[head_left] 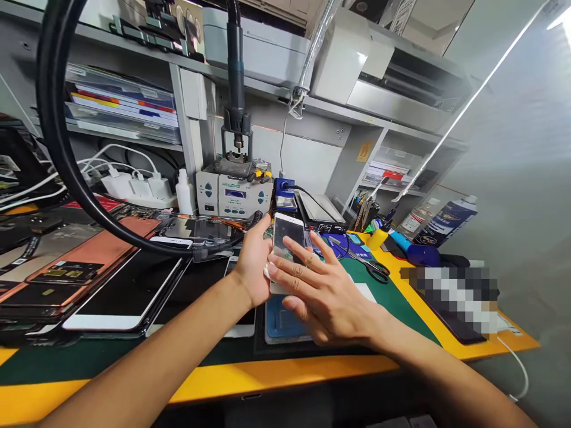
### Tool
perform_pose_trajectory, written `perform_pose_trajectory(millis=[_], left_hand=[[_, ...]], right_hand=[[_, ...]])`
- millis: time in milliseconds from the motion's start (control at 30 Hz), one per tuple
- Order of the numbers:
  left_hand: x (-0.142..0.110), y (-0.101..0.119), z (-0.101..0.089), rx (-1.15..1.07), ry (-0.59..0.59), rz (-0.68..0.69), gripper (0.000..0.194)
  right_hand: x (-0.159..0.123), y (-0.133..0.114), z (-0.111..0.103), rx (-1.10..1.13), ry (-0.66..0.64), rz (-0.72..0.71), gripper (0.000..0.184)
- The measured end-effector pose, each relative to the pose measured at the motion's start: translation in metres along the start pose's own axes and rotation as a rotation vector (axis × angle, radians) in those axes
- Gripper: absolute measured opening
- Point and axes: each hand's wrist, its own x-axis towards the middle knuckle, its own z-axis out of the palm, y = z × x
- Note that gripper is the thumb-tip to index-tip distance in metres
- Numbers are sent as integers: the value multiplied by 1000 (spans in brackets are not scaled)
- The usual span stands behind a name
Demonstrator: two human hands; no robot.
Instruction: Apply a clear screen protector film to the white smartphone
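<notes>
My left hand (253, 261) grips a white smartphone (288, 233) by its left edge and holds it upright above the green mat (388, 297). My right hand (323, 291) lies in front of the phone with its fingers spread, the fingertips touching the lower part of the screen. A small white wad seems pressed between the fingertips and the glass. Under both hands a blue tray (281, 324) rests on the mat.
Stacked phone screens and panels (111, 279) fill the left of the bench. A soldering station (234, 193) stands behind, with a thick black hose (57, 148) looping overhead. Scissors (372, 267), bottles (448, 220) and a dark device (450, 321) lie on the right.
</notes>
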Motion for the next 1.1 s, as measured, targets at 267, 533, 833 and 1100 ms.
perform_pose_trajectory(millis=[267, 533, 833, 1100], left_hand=[[5, -5, 0, -12, 21, 36, 50], [4, 5, 3, -48, 40, 103, 67], [3, 10, 1, -40, 182, 334, 64], [4, 14, -2, -27, 180, 361, 53]], right_hand=[[4, 4, 6, 20, -7, 95, 46], [-1, -13, 11, 45, -48, -6, 52], [-3, -7, 10, -21, -22, 20, 49], [-14, 24, 12, -130, 252, -44, 38]])
